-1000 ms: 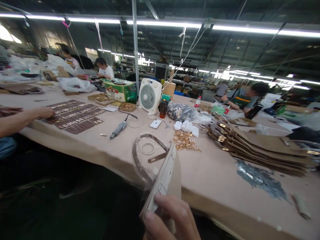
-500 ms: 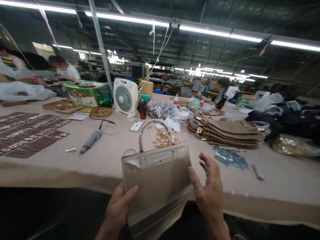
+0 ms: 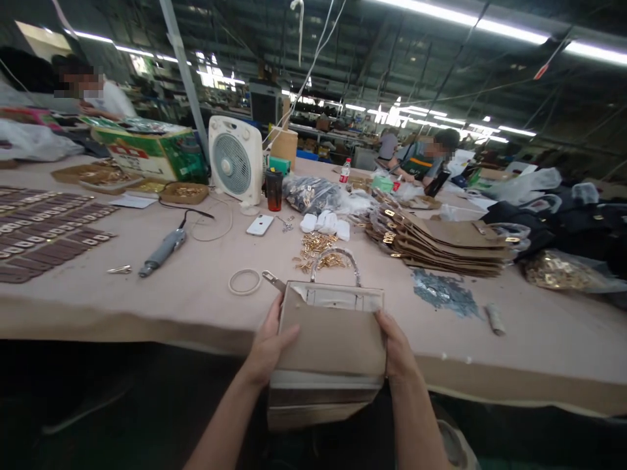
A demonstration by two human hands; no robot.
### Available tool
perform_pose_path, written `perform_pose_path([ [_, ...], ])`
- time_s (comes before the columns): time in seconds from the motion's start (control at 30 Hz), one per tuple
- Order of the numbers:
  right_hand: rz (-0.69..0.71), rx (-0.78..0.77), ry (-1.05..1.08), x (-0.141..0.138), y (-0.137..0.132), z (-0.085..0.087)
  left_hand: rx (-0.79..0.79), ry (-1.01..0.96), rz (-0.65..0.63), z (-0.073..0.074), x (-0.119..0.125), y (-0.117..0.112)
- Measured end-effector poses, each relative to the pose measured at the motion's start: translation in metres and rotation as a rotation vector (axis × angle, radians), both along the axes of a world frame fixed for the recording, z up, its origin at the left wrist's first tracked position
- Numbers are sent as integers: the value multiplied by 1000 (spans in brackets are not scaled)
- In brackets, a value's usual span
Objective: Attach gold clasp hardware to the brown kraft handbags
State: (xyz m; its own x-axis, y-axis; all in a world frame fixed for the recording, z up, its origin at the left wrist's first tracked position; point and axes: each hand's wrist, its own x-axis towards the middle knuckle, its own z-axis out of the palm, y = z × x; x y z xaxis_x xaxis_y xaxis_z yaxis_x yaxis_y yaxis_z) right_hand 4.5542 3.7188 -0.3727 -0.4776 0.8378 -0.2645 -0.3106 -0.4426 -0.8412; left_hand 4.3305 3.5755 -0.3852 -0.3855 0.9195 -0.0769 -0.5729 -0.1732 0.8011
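I hold a tan handbag (image 3: 333, 336) with a plastic-wrapped handle (image 3: 337, 256) at the near edge of the table. My left hand (image 3: 268, 346) grips its left side, thumb lying on the front flap. My right hand (image 3: 396, 349) clasps its right side. A metal strap end (image 3: 272, 281) sticks out at the bag's upper left. Just beyond the bag lie a pile of small gold fittings (image 3: 316, 251) and a white ring (image 3: 244, 281).
A stack of tan bag panels (image 3: 441, 245) lies to the right, with grey metal scraps (image 3: 443, 294) before it. A grey power tool (image 3: 159, 251), a phone (image 3: 259, 224), a white fan (image 3: 234, 160) and rows of brown straps (image 3: 39, 228) sit left. Other people work at the far side.
The bag went from edge-on in one hand to facing me. My right hand, open beside it half a second ago, now clasps its right side. The view has swung right.
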Motion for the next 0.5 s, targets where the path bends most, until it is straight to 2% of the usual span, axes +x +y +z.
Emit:
perform_pose_path([
  [0.13, -194, 92, 66, -5, 13, -10, -13, 166, 65, -16, -6, 17],
  [0.3, -367, 150, -16, -9, 32, -28, -32, 336, 9, -30, -9, 29],
  [0.37, -378, 194, -65, -9, 40, -37, -34, 444, 12, -32, -12, 32],
  [0.5, -309, 299, -206, -7, 54, -53, -92, 772, 39, -37, -21, 40],
])
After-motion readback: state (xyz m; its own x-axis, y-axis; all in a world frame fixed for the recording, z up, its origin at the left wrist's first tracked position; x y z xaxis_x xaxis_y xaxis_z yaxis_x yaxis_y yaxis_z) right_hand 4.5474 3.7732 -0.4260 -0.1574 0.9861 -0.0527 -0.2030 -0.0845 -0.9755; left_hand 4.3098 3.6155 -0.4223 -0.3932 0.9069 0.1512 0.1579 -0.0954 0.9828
